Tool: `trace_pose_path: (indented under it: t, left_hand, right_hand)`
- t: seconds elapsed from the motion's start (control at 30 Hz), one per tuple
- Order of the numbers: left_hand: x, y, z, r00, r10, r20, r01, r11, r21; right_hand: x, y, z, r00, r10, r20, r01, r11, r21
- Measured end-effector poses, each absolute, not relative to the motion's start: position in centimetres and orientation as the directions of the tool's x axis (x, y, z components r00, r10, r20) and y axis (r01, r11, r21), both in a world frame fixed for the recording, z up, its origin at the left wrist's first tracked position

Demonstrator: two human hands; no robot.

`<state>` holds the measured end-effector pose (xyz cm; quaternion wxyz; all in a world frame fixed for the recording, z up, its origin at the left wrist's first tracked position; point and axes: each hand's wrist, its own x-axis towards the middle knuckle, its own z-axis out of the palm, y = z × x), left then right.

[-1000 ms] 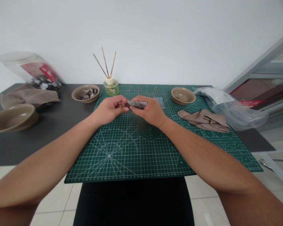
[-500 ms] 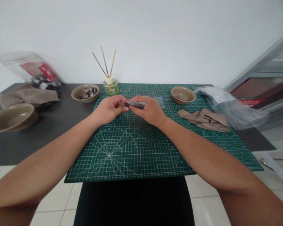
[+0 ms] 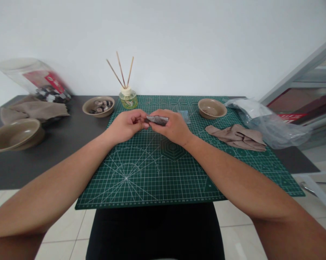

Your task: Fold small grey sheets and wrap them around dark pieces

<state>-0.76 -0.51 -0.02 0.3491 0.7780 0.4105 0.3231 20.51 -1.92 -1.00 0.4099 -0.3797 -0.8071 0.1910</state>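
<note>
Both hands meet over the far middle of the green cutting mat (image 3: 152, 173). My left hand (image 3: 127, 125) and my right hand (image 3: 172, 127) pinch the two ends of a small grey, mottled packet (image 3: 157, 119) held just above the mat. The fingers of both hands are closed on it. A small clear bluish bag (image 3: 185, 116) lies on the mat right behind my right hand.
A reed diffuser (image 3: 127, 98) stands behind the hands. A bowl of small pieces (image 3: 98, 106) sits to its left, a tan bowl (image 3: 212, 108) to the right. Beige cloth (image 3: 237, 137) and a clear plastic bag (image 3: 268, 124) lie at right. An empty bowl (image 3: 13, 134), cloth and a tipped jar (image 3: 34, 77) are far left.
</note>
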Motion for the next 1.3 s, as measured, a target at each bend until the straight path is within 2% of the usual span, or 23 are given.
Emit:
trace_pose_path:
  t: [0.93, 1.3]
  left_hand:
    - [-0.61, -0.88, 0.47, 0.434, 0.874, 0.217, 0.413, -0.407, 0.815]
    - [-0.80, -0.70, 0.18, 0.445, 0.865, 0.232, 0.453, -0.441, 0.775]
  right_hand:
    - [20.32, -2.05, -1.13, -0.352, 0.759, 0.548, 0.480, 0.648, -0.591]
    - [20.25, -2.15, -1.06, -0.355, 0.779, 0.517, 0.492, 0.626, -0.606]
